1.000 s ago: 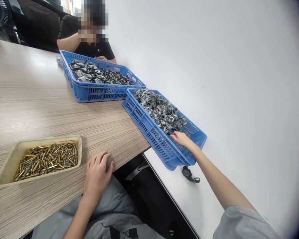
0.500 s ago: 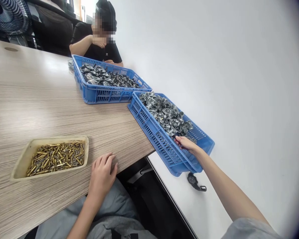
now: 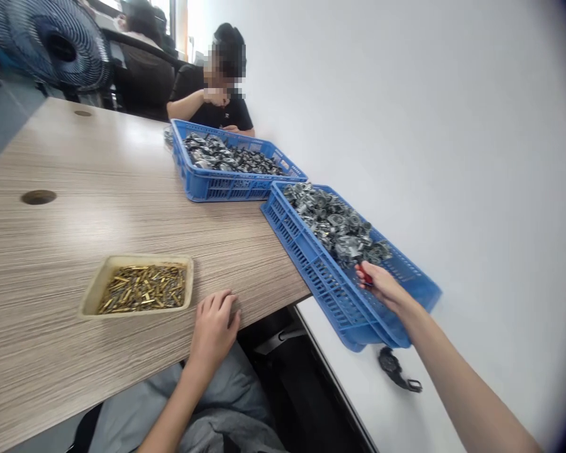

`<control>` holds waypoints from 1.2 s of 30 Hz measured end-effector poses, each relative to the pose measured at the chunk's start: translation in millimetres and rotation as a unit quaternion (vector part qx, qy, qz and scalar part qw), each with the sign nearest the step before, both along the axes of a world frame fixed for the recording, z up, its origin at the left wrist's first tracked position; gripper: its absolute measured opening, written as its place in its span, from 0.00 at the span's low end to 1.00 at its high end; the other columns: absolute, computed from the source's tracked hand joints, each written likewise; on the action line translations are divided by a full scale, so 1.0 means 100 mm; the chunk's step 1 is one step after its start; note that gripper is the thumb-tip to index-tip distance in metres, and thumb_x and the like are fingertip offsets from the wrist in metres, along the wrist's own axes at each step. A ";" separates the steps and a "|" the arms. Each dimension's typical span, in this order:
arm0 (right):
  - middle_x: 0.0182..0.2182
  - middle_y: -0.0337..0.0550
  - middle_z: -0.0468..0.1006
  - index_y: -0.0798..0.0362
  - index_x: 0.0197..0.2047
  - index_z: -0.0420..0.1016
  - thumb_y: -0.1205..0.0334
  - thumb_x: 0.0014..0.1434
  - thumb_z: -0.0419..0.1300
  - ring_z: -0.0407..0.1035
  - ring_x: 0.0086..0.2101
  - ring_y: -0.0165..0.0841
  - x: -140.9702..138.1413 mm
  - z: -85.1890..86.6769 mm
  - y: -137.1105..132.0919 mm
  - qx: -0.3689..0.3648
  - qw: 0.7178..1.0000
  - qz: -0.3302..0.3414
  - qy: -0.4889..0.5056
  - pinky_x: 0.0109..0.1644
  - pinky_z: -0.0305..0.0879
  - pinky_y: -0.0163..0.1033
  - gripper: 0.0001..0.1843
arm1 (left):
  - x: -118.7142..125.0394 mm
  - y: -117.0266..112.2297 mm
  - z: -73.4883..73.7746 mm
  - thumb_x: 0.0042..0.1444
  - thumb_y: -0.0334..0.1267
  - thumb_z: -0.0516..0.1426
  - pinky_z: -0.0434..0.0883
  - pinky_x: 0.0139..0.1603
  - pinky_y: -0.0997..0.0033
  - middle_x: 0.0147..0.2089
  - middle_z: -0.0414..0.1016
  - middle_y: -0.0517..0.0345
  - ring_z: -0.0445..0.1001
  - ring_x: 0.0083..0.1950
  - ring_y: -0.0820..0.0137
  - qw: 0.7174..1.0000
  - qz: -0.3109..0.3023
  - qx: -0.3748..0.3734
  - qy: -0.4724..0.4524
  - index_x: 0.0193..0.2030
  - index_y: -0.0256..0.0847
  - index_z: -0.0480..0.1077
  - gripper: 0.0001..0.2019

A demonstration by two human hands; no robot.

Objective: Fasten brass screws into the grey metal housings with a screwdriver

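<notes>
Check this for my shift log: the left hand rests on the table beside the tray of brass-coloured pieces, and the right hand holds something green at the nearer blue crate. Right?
Not quite: the object in the right hand is red, not green, as the head view shows. The rest stands.

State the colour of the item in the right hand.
The item is red where it shows, best in the head view.

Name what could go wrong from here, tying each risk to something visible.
The nearer blue crate juts past the wooden table edge, so leaning on it might tip it. The right hand, holding a red object, could snag metal parts. The black watch beside the crate might get knocked.
</notes>
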State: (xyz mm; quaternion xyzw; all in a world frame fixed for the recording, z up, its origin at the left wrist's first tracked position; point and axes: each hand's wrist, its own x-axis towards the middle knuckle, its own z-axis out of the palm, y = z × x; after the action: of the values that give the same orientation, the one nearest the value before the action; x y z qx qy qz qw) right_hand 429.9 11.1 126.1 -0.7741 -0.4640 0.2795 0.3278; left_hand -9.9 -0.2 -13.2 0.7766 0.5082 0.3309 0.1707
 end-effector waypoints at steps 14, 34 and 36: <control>0.27 0.42 0.63 0.39 0.39 0.78 0.32 0.62 0.62 0.58 0.27 0.41 -1.53 0.15 -0.11 0.074 0.978 0.129 0.145 0.29 0.60 0.47 0.21 | 0.00 -0.10 0.08 0.66 0.39 0.61 0.68 0.47 0.63 0.33 0.79 0.59 0.77 0.38 0.66 0.991 -0.103 -0.074 -0.047 0.34 0.42 0.73 0.08; 0.26 0.35 0.63 0.50 0.41 0.76 0.34 0.67 0.61 0.59 0.26 0.31 -2.44 -1.02 0.26 -0.116 0.891 0.352 0.263 0.31 0.66 0.37 0.26 | 0.09 -0.16 -0.11 0.59 0.53 0.64 0.69 0.38 0.63 0.26 0.81 0.59 0.79 0.27 0.68 0.982 -0.187 -0.022 0.023 0.27 0.42 0.74 0.18; 0.26 0.35 0.62 0.50 0.41 0.76 0.32 0.65 0.62 0.57 0.25 0.30 -2.42 -1.02 0.30 -0.124 0.896 0.330 0.269 0.28 0.65 0.36 0.27 | 0.10 -0.16 -0.11 0.59 0.54 0.63 0.69 0.37 0.63 0.25 0.81 0.59 0.79 0.27 0.67 0.981 -0.188 -0.020 0.032 0.27 0.42 0.74 0.18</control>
State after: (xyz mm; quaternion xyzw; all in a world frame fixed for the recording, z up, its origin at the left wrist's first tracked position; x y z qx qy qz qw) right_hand 188.0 40.8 23.8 -0.5060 -0.5488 0.6243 0.2305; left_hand 0.0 -16.3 -24.3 0.8648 0.3651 0.2575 0.2294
